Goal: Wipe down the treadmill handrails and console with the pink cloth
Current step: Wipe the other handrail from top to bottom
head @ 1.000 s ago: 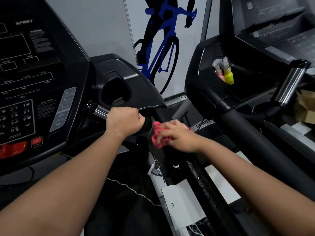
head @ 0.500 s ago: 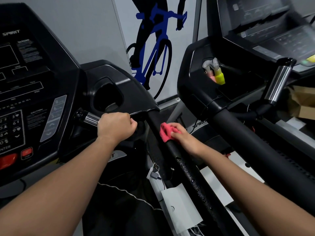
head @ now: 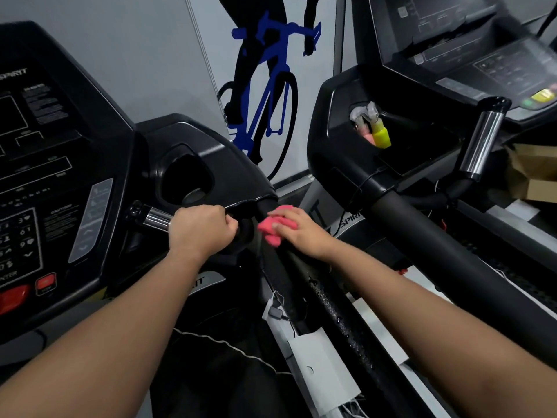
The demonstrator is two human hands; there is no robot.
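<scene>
My right hand (head: 297,233) holds the crumpled pink cloth (head: 272,229) against the top of the black right handrail (head: 328,300), just below where it joins the console. Wet droplets shine lower down on that rail. My left hand (head: 200,232) grips the chrome pulse-grip bar (head: 150,217) that sticks out under the console's cup holder (head: 187,179). The black treadmill console (head: 42,164) with its keypad and red stop button fills the left side.
A second treadmill (head: 422,242) stands close on the right, with spray bottles (head: 375,131) in its cup holder and its own chrome grip (head: 482,140). Cables and a white tag (head: 322,369) hang between the machines. Cardboard boxes (head: 533,173) sit at far right.
My right hand has slid the pink cloth up the handrail toward the console. My left hand has kept its grip on the chrome bar. The view has shifted slightly.
</scene>
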